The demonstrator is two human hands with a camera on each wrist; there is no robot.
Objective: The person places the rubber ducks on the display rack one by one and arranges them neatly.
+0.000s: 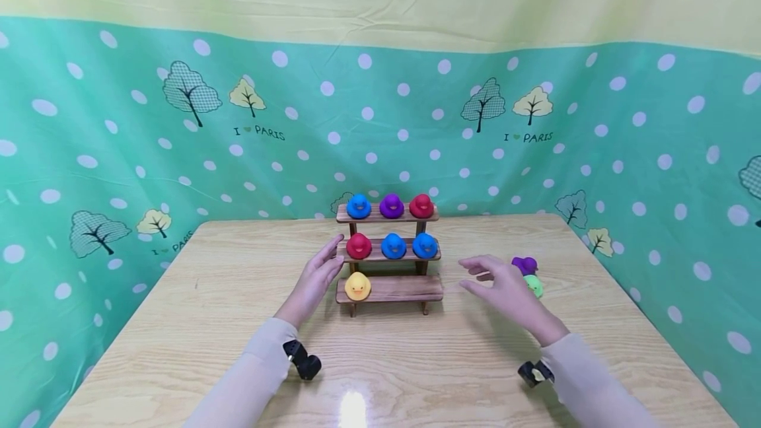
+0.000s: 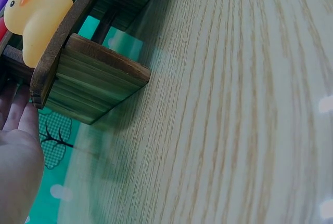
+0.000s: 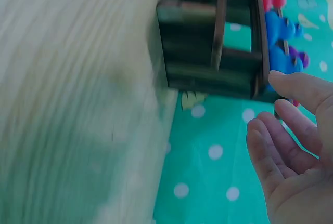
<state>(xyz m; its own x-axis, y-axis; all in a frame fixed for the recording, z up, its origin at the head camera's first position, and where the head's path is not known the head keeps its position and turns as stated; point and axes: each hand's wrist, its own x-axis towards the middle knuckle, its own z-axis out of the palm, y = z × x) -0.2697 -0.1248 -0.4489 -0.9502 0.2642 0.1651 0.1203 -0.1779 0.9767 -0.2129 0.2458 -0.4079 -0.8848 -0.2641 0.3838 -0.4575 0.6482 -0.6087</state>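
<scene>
A three-tier wooden stand [image 1: 398, 290] sits mid-table. Its top tier carries a blue duck [image 1: 359, 206], a purple duck [image 1: 392, 206] and a red duck [image 1: 421, 206]. On the middle tier are a red duck [image 1: 359, 246] and two blue ducks [image 1: 394, 246]. A yellow duck [image 1: 357, 286] rests at the left of the bottom tier. My left hand [image 1: 315, 283] is at the stand's left side, fingers extended by the middle tier; whether they touch it I cannot tell. Right of the stand, my right hand [image 1: 505, 289] hovers with loosely bent fingers, holding nothing.
Beyond my right hand, a purple duck [image 1: 526, 265] and a green duck [image 1: 534, 285] lie on the wooden table [image 1: 238, 269], partly hidden by the hand. A polka-dot curtain [image 1: 404, 117] hangs behind the table and along its sides.
</scene>
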